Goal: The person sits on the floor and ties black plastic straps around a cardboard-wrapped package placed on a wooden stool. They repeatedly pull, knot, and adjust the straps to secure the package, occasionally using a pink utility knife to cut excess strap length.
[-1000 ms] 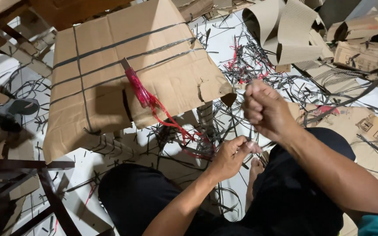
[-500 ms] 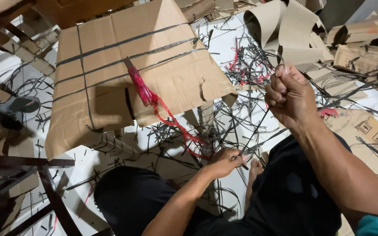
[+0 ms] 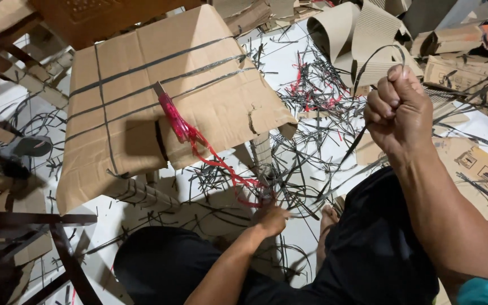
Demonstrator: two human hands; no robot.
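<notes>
My right hand (image 3: pixel 397 110) is raised in a fist, gripping a thin black plastic strap (image 3: pixel 350 151) that runs down and left toward the floor; its top end curls above my fist. My left hand (image 3: pixel 269 219) is low on the floor among a tangle of black straps (image 3: pixel 289 164), fingers down in the pile, and I cannot see whether it grips one. A flat cardboard bundle (image 3: pixel 142 101) bound with black straps lies ahead on the left. A pink-handled cutter (image 3: pixel 173 116) rests on it, trailing a red cord (image 3: pixel 221 166) toward my left hand.
Rolled corrugated cardboard (image 3: pixel 362 39) and flattened boxes (image 3: pixel 470 51) lie at the back right. More cardboard sheets (image 3: pixel 487 169) sit to my right. Dark wooden furniture legs (image 3: pixel 57 248) stand at the left, with a grey object (image 3: pixel 21 149) on the floor. My knees in dark trousers (image 3: pixel 159 260) are below.
My right hand has risen up and to the right, pulling the black strap out longer. My left hand has dropped to the floor into the strap pile.
</notes>
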